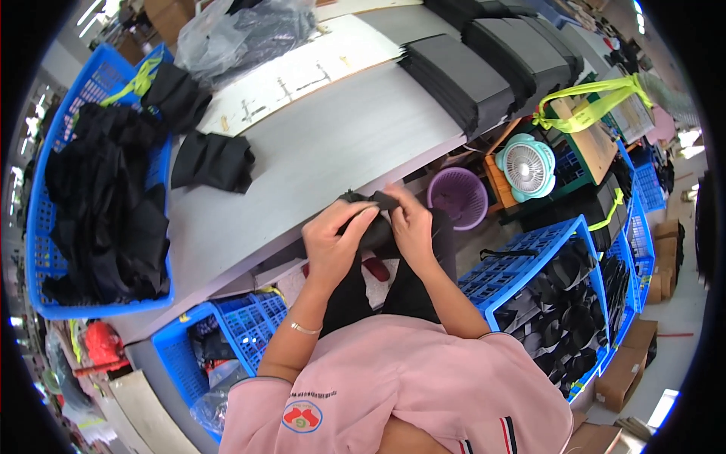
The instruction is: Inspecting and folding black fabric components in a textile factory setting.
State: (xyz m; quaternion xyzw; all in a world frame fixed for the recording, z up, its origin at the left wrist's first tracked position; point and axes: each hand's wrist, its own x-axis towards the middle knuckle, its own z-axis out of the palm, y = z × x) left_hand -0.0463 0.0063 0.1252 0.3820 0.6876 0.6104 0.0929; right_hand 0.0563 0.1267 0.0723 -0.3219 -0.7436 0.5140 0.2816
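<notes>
In front of my lap, at the table's near edge, my left hand (336, 233) pinches a small piece of black fabric (384, 201) between thumb and fingertips. My right hand (410, 224) is closed on the same fabric from the other side; its index finger is slightly blurred. Much of the piece is hidden by my fingers, and its dark colour merges with my black trousers below. On the grey table (318, 129), to the left of my hands, lies a folded black fabric piece (214, 162).
A blue basket (168, 227) heaped with black fabric stands at the left. Stacks of dark grey panels (461, 72) lie at the table's far right. A purple bin (458, 198), a turquoise fan (528, 168) and a blue crate (522, 281) of black strips are at my right.
</notes>
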